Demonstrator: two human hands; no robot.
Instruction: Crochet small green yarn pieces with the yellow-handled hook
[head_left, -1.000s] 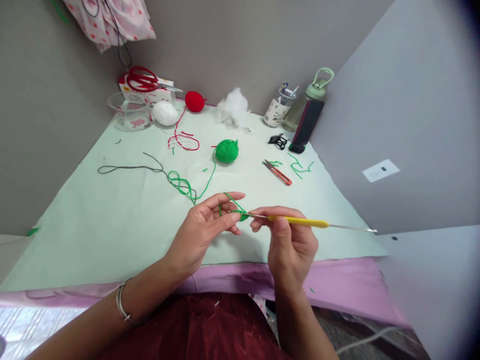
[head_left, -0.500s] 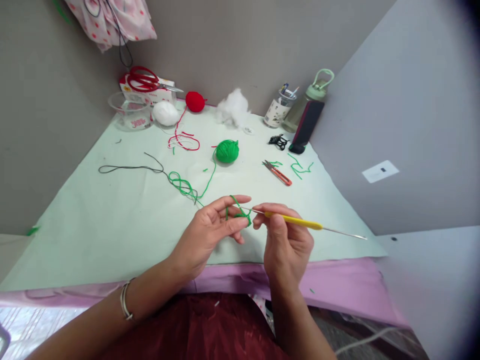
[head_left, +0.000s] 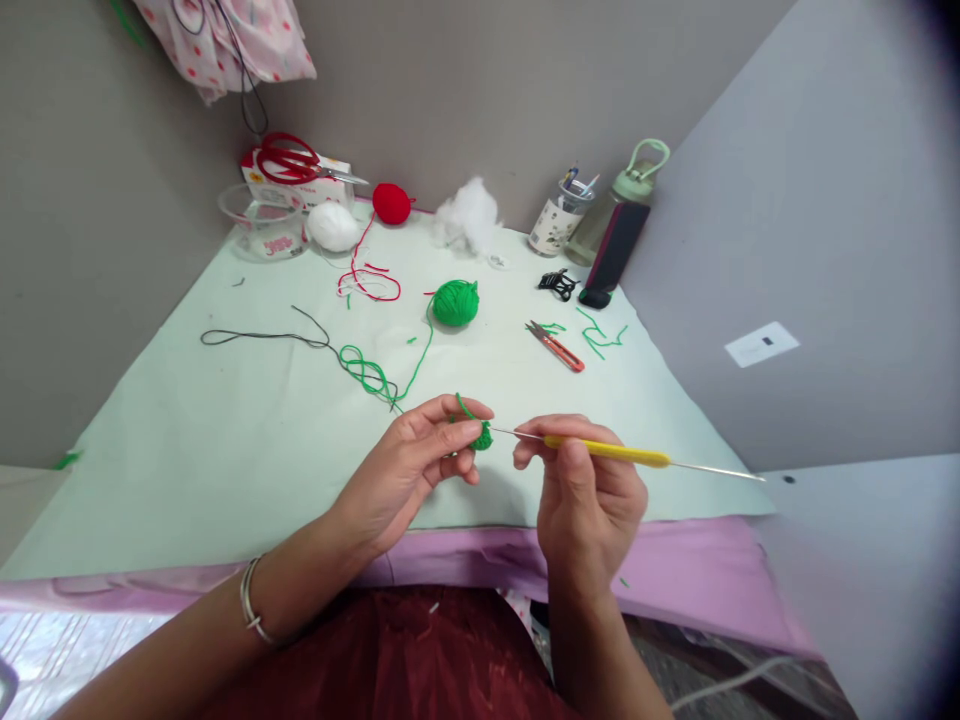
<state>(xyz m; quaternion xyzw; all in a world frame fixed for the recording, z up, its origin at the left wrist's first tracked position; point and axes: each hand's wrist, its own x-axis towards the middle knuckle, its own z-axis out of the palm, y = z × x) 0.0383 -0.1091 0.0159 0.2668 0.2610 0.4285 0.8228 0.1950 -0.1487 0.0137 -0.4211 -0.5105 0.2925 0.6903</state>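
Note:
My left hand (head_left: 416,455) pinches a small green crochet piece (head_left: 484,438) between thumb and fingers, with green yarn passing over the index finger. In my right hand (head_left: 589,480) is a crochet hook (head_left: 607,452) with a yellow handle, gripped like a pen. Its thin metal tip points left and meets the edge of the green piece; whether it is inside a stitch I cannot tell. From the left hand the yarn runs back past a loose green tangle (head_left: 364,370) to a green yarn ball (head_left: 456,303) on the table.
Orange thread snips (head_left: 555,347) lie right of the ball beside green yarn scraps (head_left: 600,335). Farther back are a red yarn ball (head_left: 391,203), white stuffing (head_left: 466,217), a plastic tub (head_left: 262,235), red-handled scissors (head_left: 289,160), a pen cup (head_left: 556,222) and a bottle (head_left: 634,182).
My right hand and the hook have shifted right and slightly down. My left thumb now covers more of the green piece, and the index finger has lowered toward it.

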